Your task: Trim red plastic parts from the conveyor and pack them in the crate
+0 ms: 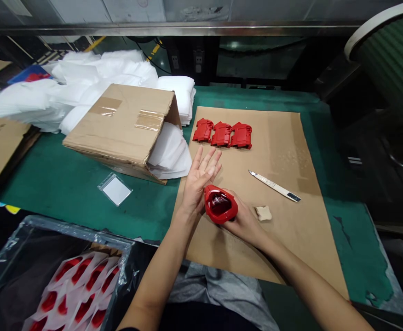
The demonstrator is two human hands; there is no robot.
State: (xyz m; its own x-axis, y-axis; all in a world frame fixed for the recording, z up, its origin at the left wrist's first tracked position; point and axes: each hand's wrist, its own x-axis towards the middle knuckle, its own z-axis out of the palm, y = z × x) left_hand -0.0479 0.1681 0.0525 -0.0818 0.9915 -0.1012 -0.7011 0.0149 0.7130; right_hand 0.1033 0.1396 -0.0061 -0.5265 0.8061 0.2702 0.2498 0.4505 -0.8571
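A person's bare hands work at a green table (142, 216), with a red part (220, 205) held upright near the center of the frame, its hollow opening facing the camera. The right hand (243, 220) grips the part from its right side, fingers curled around it and largely hidden behind it. The left hand (201, 179) is open, palm up, its fingers extended and slightly spread, with the thumb lying across the palm. It is right beside the part; whether the two touch cannot be told.

Beneath the hands, a cardboard sheet (280, 151) covers the center and right of the table. Three red pieces (222, 134) stand in a row near its upper left corner. A knife (273, 185) lies diagonally right of center, above a small beige scrap (264, 213).

At upper left, a taped carton (118, 122) lies on its side, white sheets (170, 154) spilling from its open end. White stacks (94, 76) are piled behind it, and a clear bag (116, 190) with a white insert lies in front. At lower left, a plastic-lined bin (130, 248) holds rows of red items (82, 271) in white wrapping.
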